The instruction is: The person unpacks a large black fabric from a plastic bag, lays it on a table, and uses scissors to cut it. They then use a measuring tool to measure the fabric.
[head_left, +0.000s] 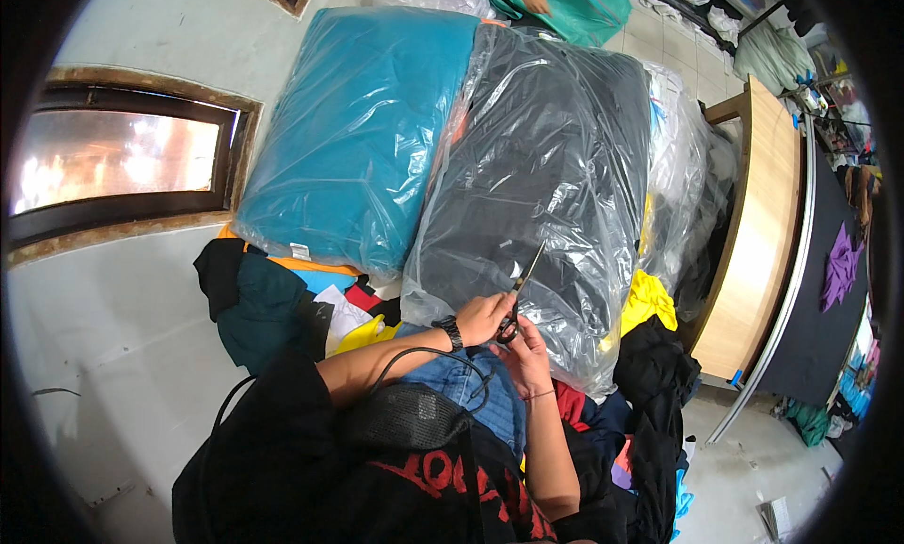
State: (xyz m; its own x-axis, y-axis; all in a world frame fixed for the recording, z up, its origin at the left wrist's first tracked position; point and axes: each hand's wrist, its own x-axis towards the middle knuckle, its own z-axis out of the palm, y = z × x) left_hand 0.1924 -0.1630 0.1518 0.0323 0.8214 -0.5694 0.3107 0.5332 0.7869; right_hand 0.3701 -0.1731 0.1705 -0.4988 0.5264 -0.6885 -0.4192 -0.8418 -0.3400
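My left hand point(485, 316), with a black watch on its wrist, grips the handles of a pair of black scissors point(520, 294). The blades point up and away, over a large clear plastic bag of black cloth point(546, 158). My right hand point(523, 356) sits just below the scissor handles with fingers curled; whether it pinches something small I cannot tell. Both hands hover above my lap, where blue denim point(466, 379) shows.
A clear bag of teal cloth point(363, 129) lies left of the black one. Loose garments in yellow point(648, 299), black and red are piled around me. A wooden-edged table point(763, 224) stands at the right. A dark-framed window point(122, 162) is at the left. Another person's hand point(535, 0) shows at the top.
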